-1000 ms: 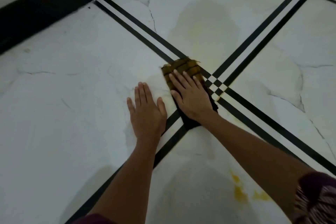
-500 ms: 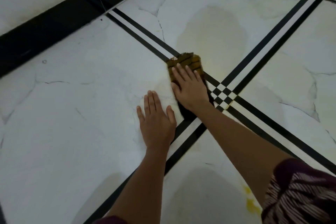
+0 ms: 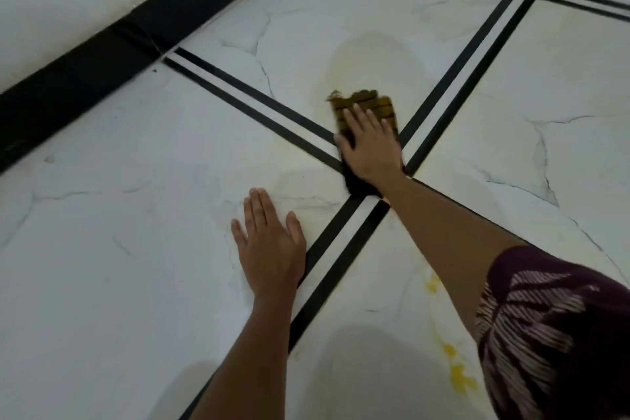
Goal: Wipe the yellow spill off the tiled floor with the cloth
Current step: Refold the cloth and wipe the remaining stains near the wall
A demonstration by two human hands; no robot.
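A dark cloth (image 3: 368, 104), stained yellow-brown at its far end, lies on the white tiled floor (image 3: 119, 215) over a crossing of black tile lines. My right hand (image 3: 370, 143) presses flat on the cloth, fingers spread, covering its middle. Beyond the cloth spreads a pale yellowish wet smear (image 3: 371, 61). Bright yellow spill drops (image 3: 455, 372) sit near my right sleeve at the lower right. My left hand (image 3: 269, 245) rests flat on the bare tile to the left, fingers apart, holding nothing.
A black skirting strip (image 3: 102, 54) runs along the white wall at the upper left. Double black lines (image 3: 477, 44) divide the tiles. My patterned maroon sleeve (image 3: 552, 324) fills the lower right corner.
My right hand has pushed the cloth away from me, onto the far tile's smear. My left hand has stayed flat on the floor, now further from the cloth.
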